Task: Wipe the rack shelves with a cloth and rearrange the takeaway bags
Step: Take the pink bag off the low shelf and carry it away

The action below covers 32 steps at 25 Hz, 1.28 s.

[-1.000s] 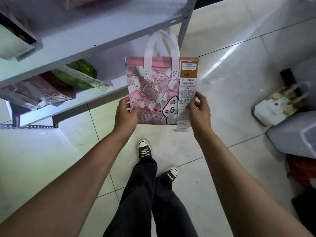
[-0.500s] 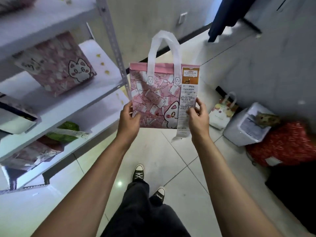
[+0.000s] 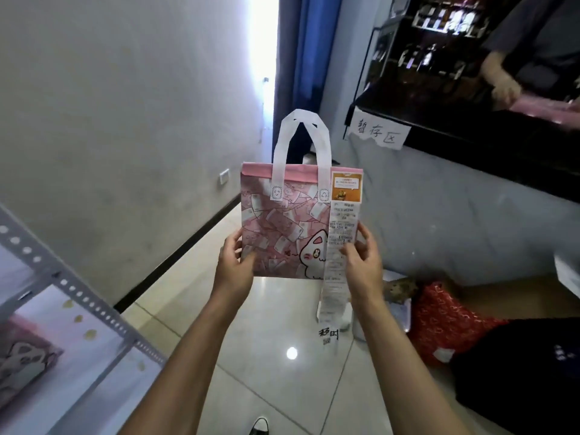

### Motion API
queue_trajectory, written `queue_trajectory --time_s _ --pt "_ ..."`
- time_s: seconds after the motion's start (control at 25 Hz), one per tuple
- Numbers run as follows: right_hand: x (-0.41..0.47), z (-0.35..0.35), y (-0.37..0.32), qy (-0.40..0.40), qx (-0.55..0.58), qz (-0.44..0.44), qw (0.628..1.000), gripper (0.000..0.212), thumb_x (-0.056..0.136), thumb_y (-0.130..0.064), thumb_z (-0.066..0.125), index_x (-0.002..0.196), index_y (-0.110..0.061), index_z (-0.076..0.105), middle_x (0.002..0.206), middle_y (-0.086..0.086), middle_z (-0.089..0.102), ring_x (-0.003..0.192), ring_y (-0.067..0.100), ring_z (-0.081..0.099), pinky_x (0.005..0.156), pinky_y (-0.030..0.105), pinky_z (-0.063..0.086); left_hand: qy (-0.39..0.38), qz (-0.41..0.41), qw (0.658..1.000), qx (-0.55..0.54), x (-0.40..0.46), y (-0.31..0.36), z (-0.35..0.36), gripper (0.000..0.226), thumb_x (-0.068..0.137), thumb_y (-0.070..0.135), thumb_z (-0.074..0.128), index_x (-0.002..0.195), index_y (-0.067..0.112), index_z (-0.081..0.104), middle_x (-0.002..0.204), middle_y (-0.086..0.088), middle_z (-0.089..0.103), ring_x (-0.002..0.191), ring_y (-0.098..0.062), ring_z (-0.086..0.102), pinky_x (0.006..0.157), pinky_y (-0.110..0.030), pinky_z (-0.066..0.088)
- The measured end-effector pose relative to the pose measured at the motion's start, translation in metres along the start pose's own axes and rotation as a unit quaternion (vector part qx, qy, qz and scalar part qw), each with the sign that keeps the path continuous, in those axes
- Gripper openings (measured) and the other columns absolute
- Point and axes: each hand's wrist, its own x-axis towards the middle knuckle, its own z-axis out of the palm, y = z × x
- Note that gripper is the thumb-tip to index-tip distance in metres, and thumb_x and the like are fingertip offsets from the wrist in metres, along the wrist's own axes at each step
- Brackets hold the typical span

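Bag-handling has been carried up and away from the grey perforated metal rack (image 3: pixel 94 304): the pink cat-print takeaway bag with white handles (image 3: pixel 284 229) is now gripped upright by left hand (image 3: pixel 233 268) and right hand (image 3: pixel 364 265), evidently awaiting placement.

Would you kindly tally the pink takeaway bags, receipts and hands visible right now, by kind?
Pink takeaway bags: 2, the held bag and the shelf bag
Receipts: 1, the receipt
Wearer's hands: 2, the left hand and the right hand
Total: 5
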Motion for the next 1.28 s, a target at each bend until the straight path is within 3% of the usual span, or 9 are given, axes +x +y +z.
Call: queue_trajectory --time_s 0.16,0.36,0.52,0.76,0.88,0.96,1.16,1.28 --pt "0.057 -0.007 -0.035 0.060 0.018 -0.034 0.997 0.047 0.099 -0.012 0.055 0.132 -0.045 0.052 0.113 -0.003 0.071 0.096 0.012 0.073 0.081 0.039 0.062 -0.065 0.031 0.997 -0.016 0.068 0.041 0.045 0.044 0.102 0.025 0.056 0.144 0.028 0.045 0.127 0.002 0.058 0.113 -0.007 0.057 0.080 -0.024 0.056" --pt "0.114 -0.031 -0.067 0.123 0.019 -0.061 0.990 0.045 0.099 -0.015 0.056 0.127 -0.049 0.051 0.109 -0.007 0.071 0.098 0.013 0.072 0.081 0.039 0.062 -0.159 0.042 0.986 -0.022 0.135 0.074 0.110 0.047 0.102 0.007 0.050 0.146 0.021 0.045 0.119 0.010 0.061 0.100 0.001 0.062 0.071 -0.016 0.058" --pt "0.176 -0.051 -0.084 0.169 0.028 -0.079 0.982 0.042 0.099 -0.012 0.056 0.132 -0.039 0.053 0.107 -0.005 0.070 0.096 0.014 0.071 0.087 0.046 0.061 -0.205 0.056 0.977 -0.021 0.186 0.091 0.167 0.045 0.102 0.006 0.050 0.144 0.022 0.047 0.119 0.006 0.064 0.089 0.009 0.068 0.068 -0.015 0.057" --pt "0.299 -0.084 -0.113 0.186 0.048 -0.120 0.974 0.045 0.098 -0.012 0.058 0.132 -0.042 0.054 0.106 -0.006 0.071 0.097 0.012 0.072 0.087 0.045 0.060 -0.204 0.101 0.974 -0.012 0.275 0.125 0.265 0.042 0.101 0.016 0.055 0.139 0.035 0.051 0.120 0.018 0.063 0.096 0.014 0.063 0.069 -0.011 0.055" --pt "0.364 -0.107 -0.136 0.199 0.059 -0.146 0.967 0.046 0.096 -0.010 0.059 0.135 -0.036 0.055 0.111 -0.004 0.070 0.100 0.017 0.072 0.085 0.044 0.061 -0.204 0.112 0.972 0.007 0.317 0.148 0.319 0.041 0.101 0.021 0.056 0.136 0.042 0.052 0.126 0.017 0.064 0.114 -0.004 0.063 0.092 -0.031 0.058" --pt "0.406 -0.119 -0.152 0.202 0.051 -0.173 0.963 0.047 0.095 -0.011 0.060 0.135 -0.035 0.056 0.111 -0.009 0.071 0.102 0.012 0.071 0.086 0.043 0.061 -0.199 0.130 0.971 0.005 0.344 0.162 0.351 0.041 0.101 0.021 0.056 0.138 0.039 0.052 0.131 0.014 0.062 0.118 -0.007 0.060 0.100 -0.039 0.055" --pt "0.488 -0.128 -0.177 0.192 0.049 -0.200 0.959 0.045 0.094 -0.012 0.061 0.133 -0.034 0.057 0.109 -0.012 0.072 0.102 0.006 0.071 0.085 0.032 0.062 -0.179 0.154 0.972 -0.006 0.400 0.185 0.404 0.042 0.099 0.014 0.056 0.137 0.032 0.053 0.126 0.013 0.064 0.119 -0.008 0.060 0.102 -0.041 0.053" --pt "0.533 -0.129 -0.181 0.199 0.059 -0.207 0.956 0.045 0.092 -0.008 0.061 0.132 -0.030 0.059 0.108 -0.008 0.073 0.102 0.009 0.071 0.086 0.034 0.061 -0.168 0.147 0.975 -0.013 0.433 0.190 0.430 0.042 0.098 0.015 0.057 0.136 0.034 0.054 0.123 0.016 0.064 0.113 -0.002 0.062 0.100 -0.039 0.055"
